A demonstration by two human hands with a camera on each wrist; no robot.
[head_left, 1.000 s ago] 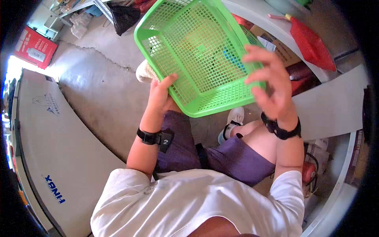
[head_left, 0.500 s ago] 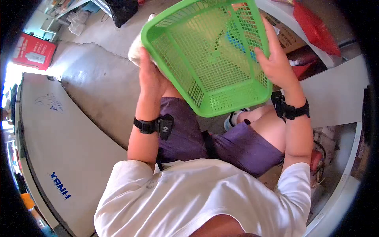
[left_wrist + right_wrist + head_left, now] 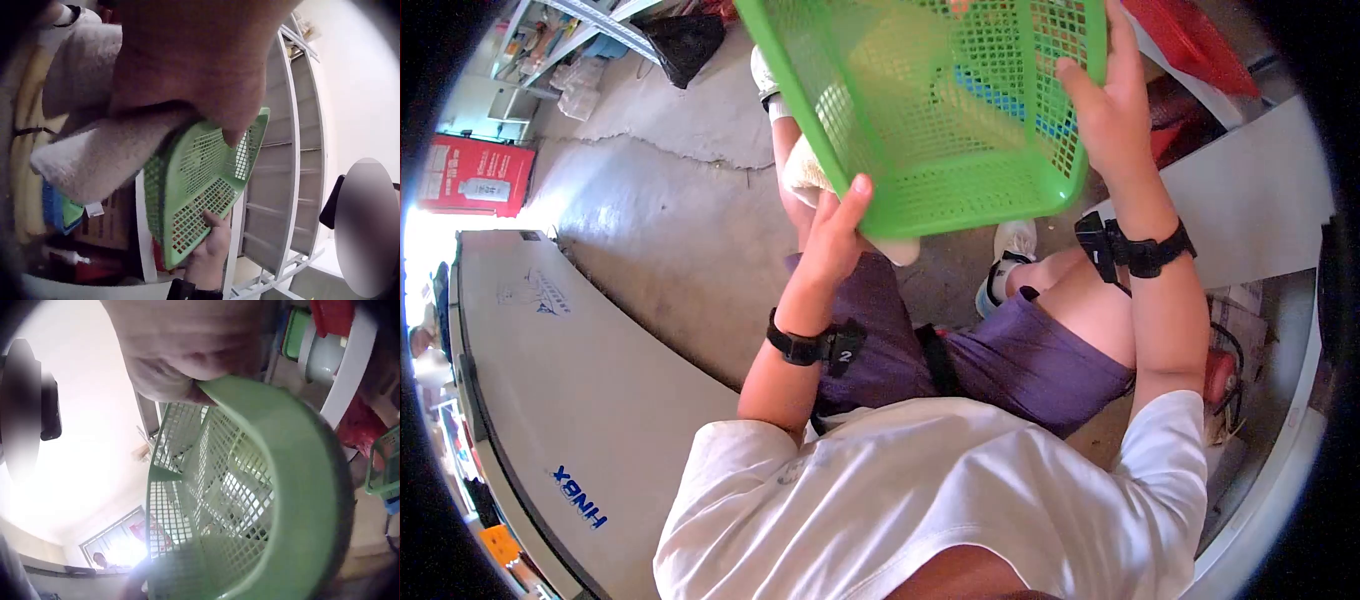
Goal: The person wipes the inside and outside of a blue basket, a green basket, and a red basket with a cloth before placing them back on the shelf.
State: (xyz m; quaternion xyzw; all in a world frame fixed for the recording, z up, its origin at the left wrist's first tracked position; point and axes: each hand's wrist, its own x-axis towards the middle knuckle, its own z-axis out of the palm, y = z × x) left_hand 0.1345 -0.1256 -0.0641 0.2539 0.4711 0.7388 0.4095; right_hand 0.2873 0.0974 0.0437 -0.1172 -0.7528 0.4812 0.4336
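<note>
A green plastic basket (image 3: pixel 970 213) with mesh walls is held up in front of the knees, its open side tilted toward me. My left hand (image 3: pixel 835 238) grips its left rim with the thumb over the edge. Under that hand, a cream, towel-like cloth (image 3: pixel 807 172) lies against the outside; the left wrist view shows the cloth (image 3: pixel 94 156) hanging out below the palm. My right hand (image 3: pixel 1118 120) holds the right wall, thumb on the inner side and fingers hidden behind. Inside, the mesh bottom (image 3: pixel 244 500) shows nothing lying on it.
A white cabinet lid marked HNBX (image 3: pixel 600 400) stands at the left. A red box (image 3: pixel 485 175) is behind it, and a black bag (image 3: pixel 683 48) hangs by the shelving. At the right are a red bag (image 3: pixel 1200 45) and a pale panel (image 3: pixel 1230 190). Cracked concrete floor (image 3: pixel 670 240) lies between.
My right hand, off the basket and blurred at first, has taken hold of its right wall. The basket has moved up and away in the head view, its left rim still in my left hand.
</note>
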